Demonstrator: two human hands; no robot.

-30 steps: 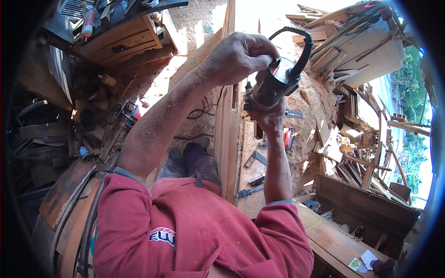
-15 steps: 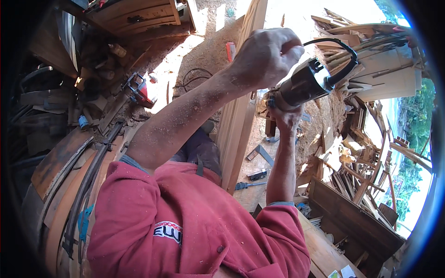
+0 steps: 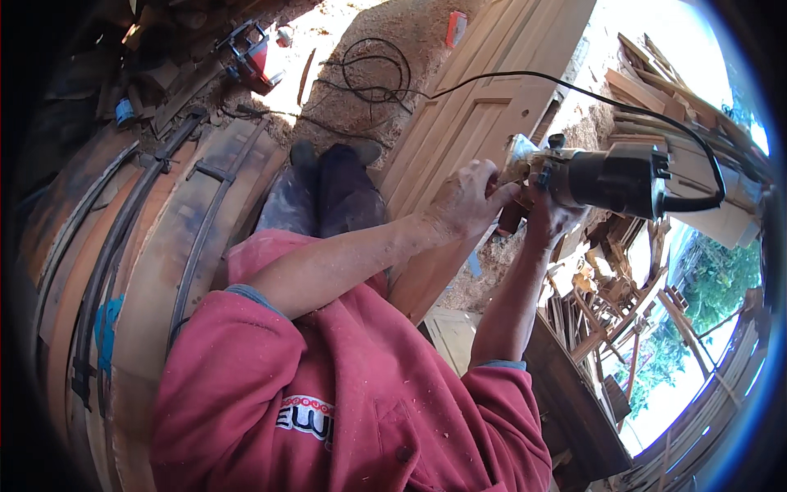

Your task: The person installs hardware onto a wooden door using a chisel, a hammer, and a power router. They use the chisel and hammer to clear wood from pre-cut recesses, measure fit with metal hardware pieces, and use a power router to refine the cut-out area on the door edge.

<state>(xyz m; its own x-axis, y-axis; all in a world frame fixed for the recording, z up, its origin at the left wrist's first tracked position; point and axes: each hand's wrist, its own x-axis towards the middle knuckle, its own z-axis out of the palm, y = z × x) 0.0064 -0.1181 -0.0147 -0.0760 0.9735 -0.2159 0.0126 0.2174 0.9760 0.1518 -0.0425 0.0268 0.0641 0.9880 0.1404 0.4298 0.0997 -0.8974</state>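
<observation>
A black trim router (image 3: 611, 176) lies tipped on its side in the air, its base toward the left and its cord leaving the rear end. My right hand (image 3: 557, 217) is wrapped round the router near its base, from below. Close to the base plate, my left hand (image 3: 469, 201) has its fingers curled in and its thumb reaching toward the router. What those fingers hold, if anything, is hidden. Beneath both hands stretches a panelled wooden door (image 3: 459, 160), with a small round hole near its edge.
The black cord (image 3: 525, 74) crosses over the door to a coil (image 3: 373, 70) on the sawdust-covered floor. A red-framed tool (image 3: 252, 61) stands beyond. Curved boards with long clamps (image 3: 209, 230) lie left. Wood scraps (image 3: 611, 295) and a dark wooden box (image 3: 566, 394) are at right.
The router has moved right and turned from slanting to nearly level. My left hand has dropped from above it to beside its base. The view has shifted, showing more of the door and cord.
</observation>
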